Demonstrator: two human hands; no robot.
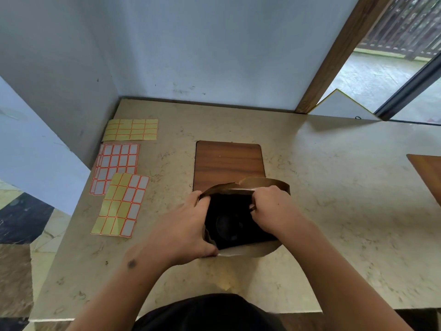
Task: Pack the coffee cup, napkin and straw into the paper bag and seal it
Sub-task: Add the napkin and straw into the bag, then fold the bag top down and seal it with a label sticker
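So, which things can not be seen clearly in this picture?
- Inside of the paper bag, head view: deep shadow. A round dark shape, perhaps the cup lid, shows; no napkin or straw can be made out.
- Left hand and right hand grip the bag's rim; their fingertips are hidden by the paper.
- Sticker sheets: any print too small to read.
- Wooden board at right: cut off by the frame edge.

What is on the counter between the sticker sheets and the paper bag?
Nothing: the head view shows bare counter between the sticker sheets and the paper bag.
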